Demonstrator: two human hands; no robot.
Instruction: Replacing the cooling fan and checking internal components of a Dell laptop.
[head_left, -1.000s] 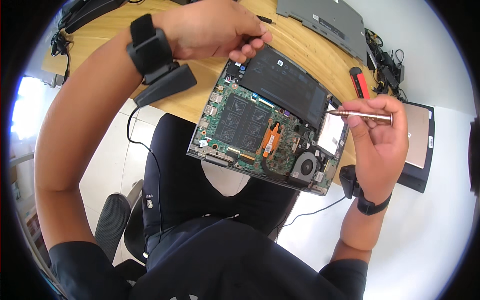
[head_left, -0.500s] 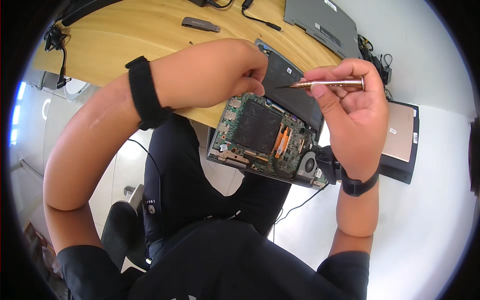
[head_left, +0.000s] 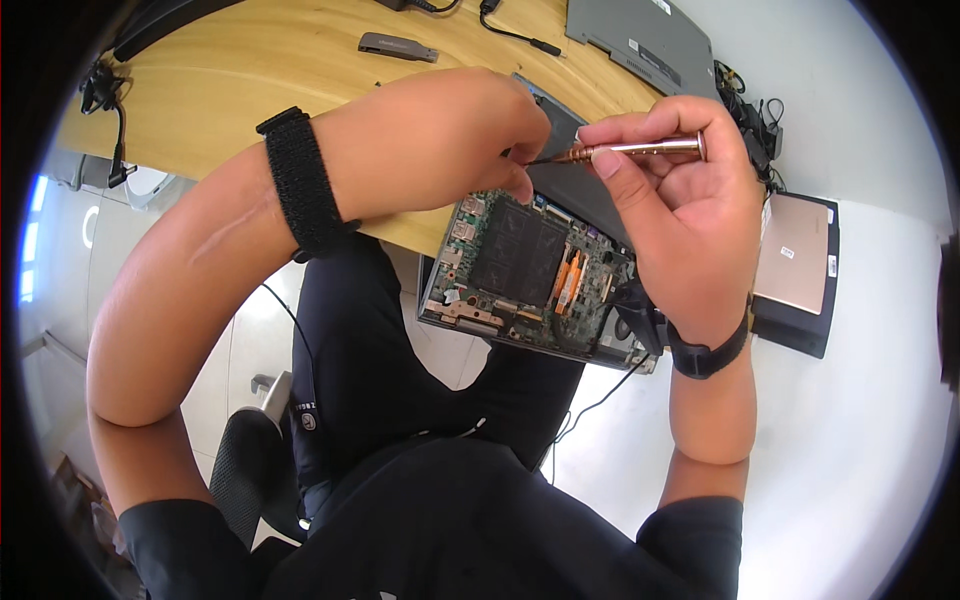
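My right hand [head_left: 690,215] grips a copper-coloured precision screwdriver [head_left: 650,148] between thumb and fingers, its tip pointing left. The tip reaches the pinched fingertips of my left hand [head_left: 455,140]; whatever small thing they hold is hidden. Both hands are above an opened laptop [head_left: 470,325] whose green circuit board, black square cover [head_left: 515,255] and orange-marked part [head_left: 570,280] are exposed. A dark flat battery-like block [head_left: 580,190] lies along its far side, partly covered by the hands. Black straps ring both wrists.
The laptop overhangs the wooden table's [head_left: 200,110] near edge, above my legs. Farther back are a grey USB stick [head_left: 398,47], a cable with a plug [head_left: 515,38] and a grey laptop cover [head_left: 645,45]. At right sits a gold laptop [head_left: 795,250] on a black one.
My right hand has moved left and slightly up, bringing the screwdriver tip to my left fingertips. The left hand has shifted a little to the right.
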